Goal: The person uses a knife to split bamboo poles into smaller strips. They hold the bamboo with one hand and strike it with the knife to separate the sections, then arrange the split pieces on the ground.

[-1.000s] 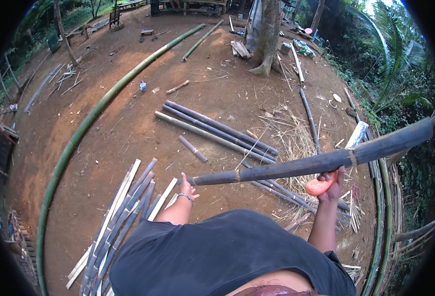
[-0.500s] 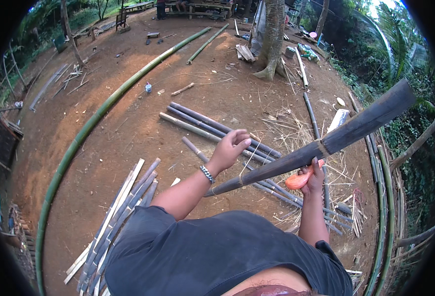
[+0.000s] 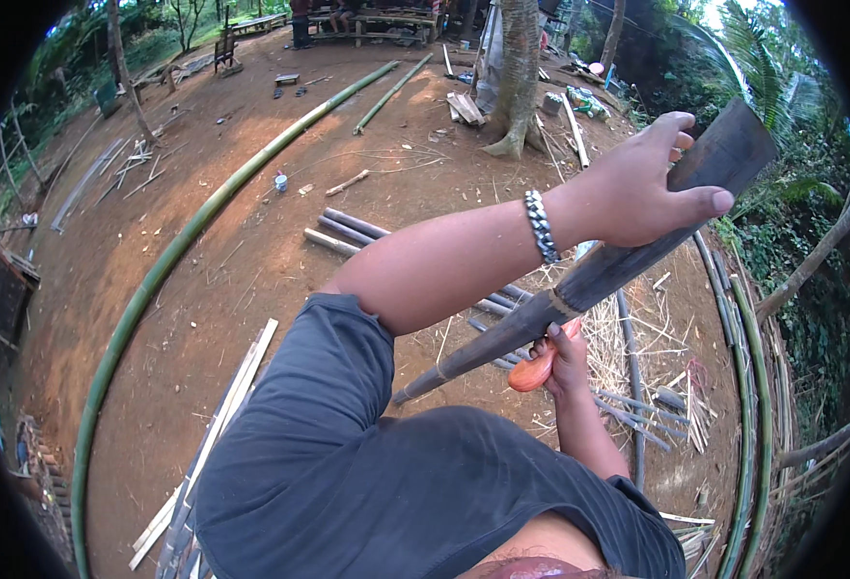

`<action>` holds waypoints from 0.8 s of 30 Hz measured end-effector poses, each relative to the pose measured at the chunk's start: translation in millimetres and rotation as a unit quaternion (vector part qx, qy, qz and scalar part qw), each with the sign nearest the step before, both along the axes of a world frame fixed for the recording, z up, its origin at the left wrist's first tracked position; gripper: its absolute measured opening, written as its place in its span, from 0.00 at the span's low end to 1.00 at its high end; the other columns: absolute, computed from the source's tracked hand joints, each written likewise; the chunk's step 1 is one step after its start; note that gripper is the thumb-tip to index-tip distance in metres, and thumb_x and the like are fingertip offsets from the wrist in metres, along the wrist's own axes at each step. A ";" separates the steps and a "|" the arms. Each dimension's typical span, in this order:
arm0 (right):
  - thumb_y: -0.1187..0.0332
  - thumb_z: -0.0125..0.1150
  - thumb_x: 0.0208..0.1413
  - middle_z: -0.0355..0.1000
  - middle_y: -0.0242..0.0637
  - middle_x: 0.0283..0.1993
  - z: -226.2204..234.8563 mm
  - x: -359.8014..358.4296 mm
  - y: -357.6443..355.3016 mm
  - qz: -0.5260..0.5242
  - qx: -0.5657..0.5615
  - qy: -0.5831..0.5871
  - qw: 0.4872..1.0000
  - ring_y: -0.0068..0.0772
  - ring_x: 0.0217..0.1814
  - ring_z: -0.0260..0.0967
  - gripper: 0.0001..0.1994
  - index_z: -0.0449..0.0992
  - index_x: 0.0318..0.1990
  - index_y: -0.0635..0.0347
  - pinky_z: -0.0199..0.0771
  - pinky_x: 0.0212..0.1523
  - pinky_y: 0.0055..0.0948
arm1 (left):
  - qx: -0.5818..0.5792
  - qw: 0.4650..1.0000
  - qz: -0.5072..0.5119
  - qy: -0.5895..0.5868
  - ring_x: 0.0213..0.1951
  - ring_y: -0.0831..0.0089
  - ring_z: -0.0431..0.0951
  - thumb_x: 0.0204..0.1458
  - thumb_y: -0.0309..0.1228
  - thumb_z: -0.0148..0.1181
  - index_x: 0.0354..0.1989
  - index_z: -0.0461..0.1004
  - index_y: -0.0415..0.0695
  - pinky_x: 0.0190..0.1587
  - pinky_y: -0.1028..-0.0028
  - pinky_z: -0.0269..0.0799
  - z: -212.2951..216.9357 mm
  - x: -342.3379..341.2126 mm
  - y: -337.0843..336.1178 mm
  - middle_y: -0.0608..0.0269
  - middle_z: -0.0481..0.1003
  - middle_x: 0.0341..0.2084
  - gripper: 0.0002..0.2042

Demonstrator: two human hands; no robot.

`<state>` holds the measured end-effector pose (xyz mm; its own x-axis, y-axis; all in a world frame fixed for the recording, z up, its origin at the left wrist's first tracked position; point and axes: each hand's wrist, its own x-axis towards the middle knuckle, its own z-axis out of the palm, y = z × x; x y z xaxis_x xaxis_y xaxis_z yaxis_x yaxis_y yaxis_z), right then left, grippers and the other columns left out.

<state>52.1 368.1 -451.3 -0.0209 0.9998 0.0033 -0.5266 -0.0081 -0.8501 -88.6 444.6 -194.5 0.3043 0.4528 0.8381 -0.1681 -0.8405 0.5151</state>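
Observation:
A dark, thick bamboo pole (image 3: 502, 335) slants across in front of me, its wide end raised at the upper right and its thin end by my body. My left hand (image 3: 642, 183), with a chain bracelet on the wrist, lies over the upper part, fingers past one edge and thumb along the other. Below the pole's middle joint, my right hand (image 3: 568, 359) is closed around the orange handle (image 3: 533, 372) of a machete, close against the bamboo. A bright bit of its blade (image 3: 587, 249) shows beyond the pole; the pole and my left arm hide the rest.
Cut dark poles (image 3: 348, 227) lie on the dirt ahead, partly behind my left arm. Split strips (image 3: 237, 386) are piled at lower left, and pale shavings (image 3: 628, 338) at right. A long green bamboo (image 3: 164, 265) curves along the left. A tree trunk (image 3: 519, 82) stands farther off.
My left hand has moved up and right, from beside the pole's lower part to its upper part. The pole has tilted more steeply, and my right hand with the machete has shifted left.

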 end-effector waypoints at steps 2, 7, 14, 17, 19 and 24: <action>0.69 0.68 0.55 0.71 0.32 0.31 0.6 -0.6 -4.8 0.005 0.014 -0.008 1.000 0.23 0.26 0.69 0.17 0.68 0.48 0.59 0.74 0.27 0.24 | -0.029 0.999 -0.041 0.009 0.51 0.63 0.79 0.52 0.62 0.64 0.60 0.65 0.29 0.53 0.66 0.75 17.4 5.5 -8.8 0.45 0.77 0.46 0.45; 0.71 0.69 0.54 0.71 0.31 0.31 7.5 -14.1 -12.4 0.015 0.023 -0.004 1.000 0.23 0.26 0.69 0.18 0.68 0.49 0.60 0.72 0.29 0.24 | -0.062 0.996 -0.021 -0.057 0.34 0.72 0.78 0.55 0.57 0.64 0.39 0.76 0.32 0.37 0.69 0.74 37.1 8.1 -13.7 0.54 0.78 0.29 0.31; 0.70 0.70 0.53 0.71 0.31 0.30 18.9 -31.8 -21.0 0.025 0.030 -0.023 0.999 0.23 0.25 0.69 0.19 0.68 0.48 0.60 0.74 0.27 0.24 | 0.017 0.982 0.049 -0.180 0.29 0.53 0.78 0.51 0.44 0.69 0.31 0.74 0.33 0.34 0.61 0.72 43.2 1.0 -32.2 0.46 0.75 0.24 0.22; 0.71 0.71 0.52 0.72 0.33 0.32 27.2 -35.2 -23.0 -0.005 0.052 -0.052 0.997 0.22 0.24 0.71 0.20 0.67 0.49 0.61 0.77 0.26 0.23 | 0.103 0.966 0.085 -0.223 0.29 0.57 0.78 0.50 0.45 0.72 0.33 0.74 0.33 0.33 0.62 0.72 51.4 -10.3 -34.3 0.49 0.75 0.24 0.23; 0.72 0.70 0.53 0.75 0.37 0.37 28.5 -20.7 -24.6 -0.050 0.063 -0.069 0.994 0.21 0.25 0.71 0.21 0.67 0.50 0.62 0.77 0.27 0.23 | 0.113 0.962 0.117 -0.218 0.29 0.72 0.78 0.55 0.43 0.69 0.34 0.75 0.35 0.32 0.71 0.72 64.3 -29.5 -45.4 0.58 0.77 0.23 0.20; 0.72 0.72 0.53 0.72 0.49 0.59 33.7 -10.1 -42.2 -0.156 0.066 -0.105 0.980 0.18 0.27 0.71 0.25 0.65 0.55 0.65 0.76 0.28 0.21 | 0.115 0.943 0.067 -0.305 0.18 0.86 0.71 0.64 0.41 0.61 0.33 0.78 0.34 0.20 0.81 0.65 81.5 -94.5 -48.8 0.69 0.77 0.19 0.18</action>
<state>42.0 325.9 -417.6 0.2715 0.9490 0.1606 -0.2995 0.2419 -0.9229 -183.1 395.8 -113.0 -0.3134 0.2374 0.9195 -0.2578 -0.9532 0.1582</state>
